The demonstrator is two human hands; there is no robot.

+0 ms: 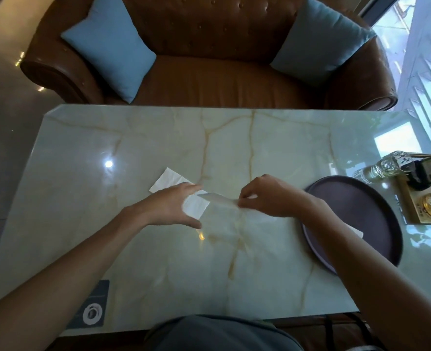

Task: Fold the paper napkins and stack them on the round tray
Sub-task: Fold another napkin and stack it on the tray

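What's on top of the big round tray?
A white napkin corner shows on the dark round tray, beside the right forearm. That arm covers the rest, so how many napkins lie there cannot be seen.

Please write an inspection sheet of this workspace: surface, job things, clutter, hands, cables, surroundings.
Surface: glossy marble table, glare spots.
Job things: white napkin held between both hands; another napkin lying behind it; dark round tray at right, a white napkin corner on it.
Clutter: glass bottle, small rectangular tray with items.
Hands: left hand flat on napkin; right hand pinching its edge.
Cables: nothing seen.
Surroundings: brown sofa, two blue cushions.
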